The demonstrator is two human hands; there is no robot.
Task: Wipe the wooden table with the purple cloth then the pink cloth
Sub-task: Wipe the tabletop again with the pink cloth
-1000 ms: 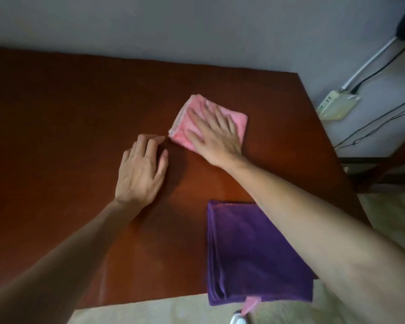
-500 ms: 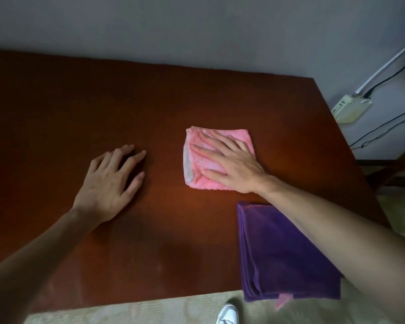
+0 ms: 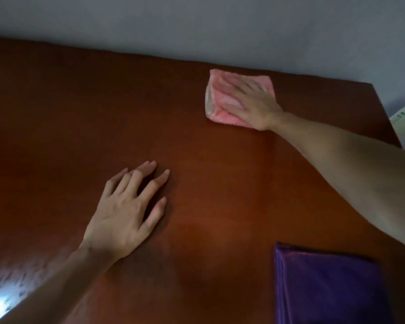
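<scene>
Right hand (image 3: pixel 253 106), pressing flat on the pink cloth (image 3: pixel 216 99), is sweeping it farther across the surface (image 3: pixel 68 113). Left hand (image 3: pixel 126 211) is resting open; purple cloth (image 3: pixel 332 288) is lying aside, suggesting the second wipe.

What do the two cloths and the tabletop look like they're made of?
Pink cloth: soft, fuzzy pile, probably microfibre or terry. Purple cloth: folded, smoother, with a slight sheen, likely microfibre too. Table: reddish-brown wood or veneer, apparently polished, since a glare patch shows at its near left.
</scene>
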